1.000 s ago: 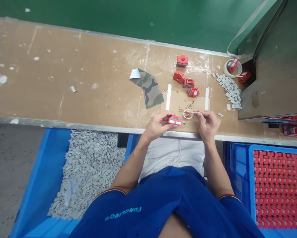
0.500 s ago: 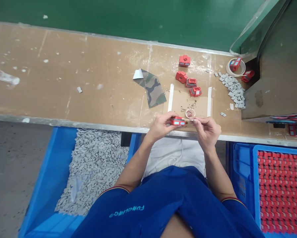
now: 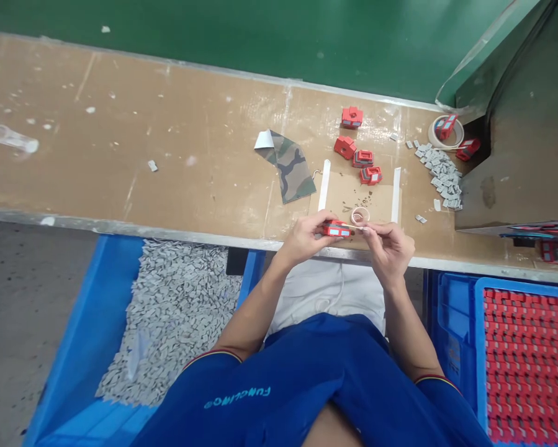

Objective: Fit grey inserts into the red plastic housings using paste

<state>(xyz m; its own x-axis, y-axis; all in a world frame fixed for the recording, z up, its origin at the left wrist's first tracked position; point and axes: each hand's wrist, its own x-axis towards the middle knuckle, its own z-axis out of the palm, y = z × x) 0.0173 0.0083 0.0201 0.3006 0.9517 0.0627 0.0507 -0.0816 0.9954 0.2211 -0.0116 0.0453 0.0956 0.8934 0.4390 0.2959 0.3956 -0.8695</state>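
Two hands work at the near edge of the bench. The left hand [image 3: 301, 241] is closed around a red plastic housing [image 3: 337, 230], its fingers wrapped behind it, apparently to steady it and turn its end toward the right hand [image 3: 390, 253]. That hand pinches a thin pale stick [image 3: 360, 228] between thumb and fingertips; whether its tip touches the housing is too small to tell. Both work over a cardboard sheet [image 3: 353, 198], flanked by two white tape strips [image 3: 324, 185]. A small clear ring [image 3: 360, 216] sits just above the stick. Four more red housings [image 3: 363, 158] lie upper center, a heap of gray pieces [image 3: 441, 174] to their right, within easy reach. Lower left, a blue crate [image 3: 92, 273] holds more gray pieces; lower right, a blue tray [image 3: 525, 360] holds rows of red parts.
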